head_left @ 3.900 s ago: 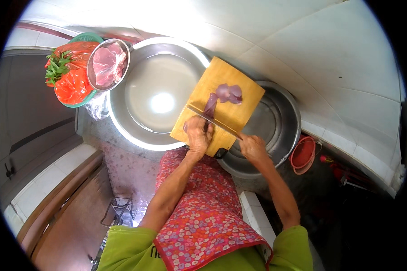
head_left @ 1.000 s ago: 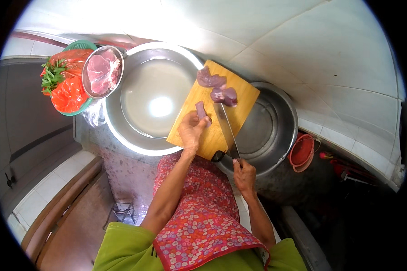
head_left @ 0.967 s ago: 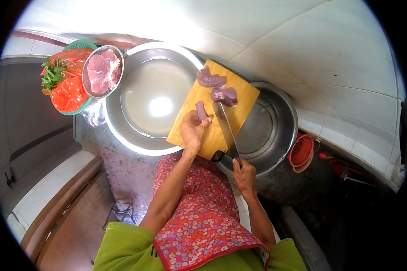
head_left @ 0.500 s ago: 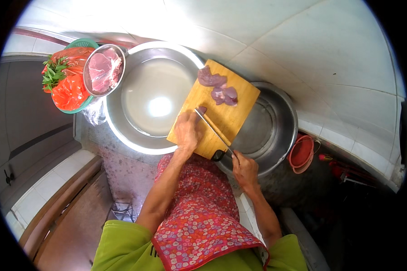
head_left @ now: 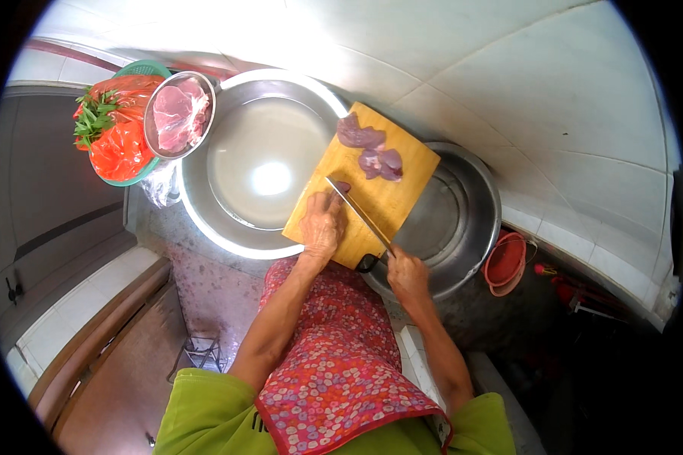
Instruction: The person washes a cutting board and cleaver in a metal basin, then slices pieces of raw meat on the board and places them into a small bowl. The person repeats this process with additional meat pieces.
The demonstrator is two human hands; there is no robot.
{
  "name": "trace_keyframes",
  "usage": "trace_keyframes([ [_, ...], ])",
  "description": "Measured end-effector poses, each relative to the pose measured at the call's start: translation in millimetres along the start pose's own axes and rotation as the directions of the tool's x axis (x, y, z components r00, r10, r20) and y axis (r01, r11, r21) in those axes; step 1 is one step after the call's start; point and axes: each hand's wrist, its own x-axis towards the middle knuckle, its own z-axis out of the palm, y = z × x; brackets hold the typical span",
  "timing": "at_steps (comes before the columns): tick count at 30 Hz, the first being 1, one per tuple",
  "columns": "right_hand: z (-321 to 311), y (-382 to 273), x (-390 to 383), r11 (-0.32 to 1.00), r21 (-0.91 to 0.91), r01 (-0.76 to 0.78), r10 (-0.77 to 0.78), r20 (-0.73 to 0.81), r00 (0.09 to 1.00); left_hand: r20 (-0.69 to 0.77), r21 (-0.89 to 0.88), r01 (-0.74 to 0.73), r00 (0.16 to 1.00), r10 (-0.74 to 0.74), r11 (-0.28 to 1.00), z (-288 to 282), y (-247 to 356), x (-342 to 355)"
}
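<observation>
A yellow wooden board [head_left: 395,201] rests across two metal basins, with dark pink meat pieces [head_left: 360,135] on its upper part. My left hand [head_left: 322,224] is on the board's left part, fingers curled on a small meat piece [head_left: 343,187], mostly hidden under fingers and blade. My right hand [head_left: 407,274] grips the handle of a long knife [head_left: 365,221], whose blade lies diagonally across that piece, beside my left fingers.
A large basin of water [head_left: 247,159] is left of an empty-looking basin [head_left: 470,214]. A green basket [head_left: 135,180] holds red bags, leafy greens and a metal bowl of meat [head_left: 178,114]. A red bucket [head_left: 507,262] stands right, below a tiled wall [head_left: 545,91].
Since a second ago the knife has swung leftward from beside the upper pieces onto the small piece, and my left fingers have curled over it. My right hand has shifted slightly up.
</observation>
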Motion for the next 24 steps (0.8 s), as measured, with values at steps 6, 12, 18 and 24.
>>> trace_keyframes([
  [6, 10, 0, 7, 0.999, 0.039, 0.031, -0.03, -0.03, 0.999, -0.03, -0.015, 0.071, 0.997, -0.072, 0.997, -3, 8, -2],
  [12, 5, 14, -22, 0.997, 0.029, 0.078, -0.076, -0.085, 0.994, -0.038, -0.045, 0.058, 0.998, -0.059, 0.997, -5, 7, 4],
  [18, 23, 0, 7, 0.998, 0.013, 0.063, -0.061, -0.098, 0.993, 0.012, -0.01, 0.055, 0.998, -0.055, 0.998, -3, 6, 3],
  [24, 11, 2, -2, 0.991, 0.07, 0.113, -0.104, -0.117, 0.988, -0.11, -0.088, 0.098, 0.988, -0.107, 0.991, 1, 4, -2],
])
